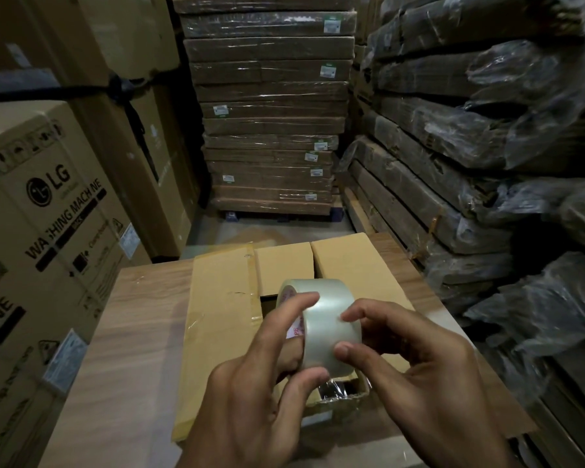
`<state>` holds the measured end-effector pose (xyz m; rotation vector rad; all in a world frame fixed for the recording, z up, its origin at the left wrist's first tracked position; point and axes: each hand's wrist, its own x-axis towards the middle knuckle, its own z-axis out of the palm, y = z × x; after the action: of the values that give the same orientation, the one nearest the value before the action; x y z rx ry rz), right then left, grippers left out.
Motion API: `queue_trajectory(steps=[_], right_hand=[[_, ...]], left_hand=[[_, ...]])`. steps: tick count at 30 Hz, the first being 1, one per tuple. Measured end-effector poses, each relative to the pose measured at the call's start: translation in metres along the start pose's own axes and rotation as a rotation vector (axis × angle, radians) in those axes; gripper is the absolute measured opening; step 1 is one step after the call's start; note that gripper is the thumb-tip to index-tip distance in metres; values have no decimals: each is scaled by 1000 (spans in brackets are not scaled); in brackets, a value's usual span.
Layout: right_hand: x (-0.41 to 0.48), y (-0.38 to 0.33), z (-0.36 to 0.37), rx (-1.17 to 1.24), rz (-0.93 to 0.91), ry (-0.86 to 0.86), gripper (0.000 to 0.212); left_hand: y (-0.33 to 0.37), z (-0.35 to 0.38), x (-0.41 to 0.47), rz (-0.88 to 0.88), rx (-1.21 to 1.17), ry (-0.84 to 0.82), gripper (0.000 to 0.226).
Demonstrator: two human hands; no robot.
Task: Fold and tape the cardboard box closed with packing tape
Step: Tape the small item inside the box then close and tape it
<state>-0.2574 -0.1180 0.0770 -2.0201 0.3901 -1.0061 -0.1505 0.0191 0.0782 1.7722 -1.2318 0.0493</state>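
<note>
1. Left fingers point(289, 310): curled round the tape roll point(328, 319).
2. Right fingertips point(350, 315): I see them pinching the roll's right side.
3. Left hand point(250, 383), right hand point(419, 366): both holding the roll above the cardboard box point(217, 298).
4. Box: flaps partly folded, gap open, sitting on the wooden table point(132, 332).
5. Washing machine carton point(48, 214): left.
</note>
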Motion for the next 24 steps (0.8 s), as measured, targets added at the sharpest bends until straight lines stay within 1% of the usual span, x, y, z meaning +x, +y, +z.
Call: queue_trajectory(steps=[3,11,14,17,21,24], right_hand=[[0,1,-1,-37,7,7,27],[-1,6,2,-85,-2,-23,21],[-1,7,5,-88,-50,-58,18],[1,4,3,-72,-66,-41,17],[3,0,1,-71,-44,-2,31],[3,1,2,-96,-80,-1,30]], left_hand=[[-1,3,-4,-15,-11,-10,78],[-5,8,-6,-34,4,-23,81],[-8,8,-6,-28,33,-26,83],[-8,6,-3,-20,13,-10,80],[-7,5,-2,-10,-17,13,74],[-7,4,-3,-1,15,12,70]])
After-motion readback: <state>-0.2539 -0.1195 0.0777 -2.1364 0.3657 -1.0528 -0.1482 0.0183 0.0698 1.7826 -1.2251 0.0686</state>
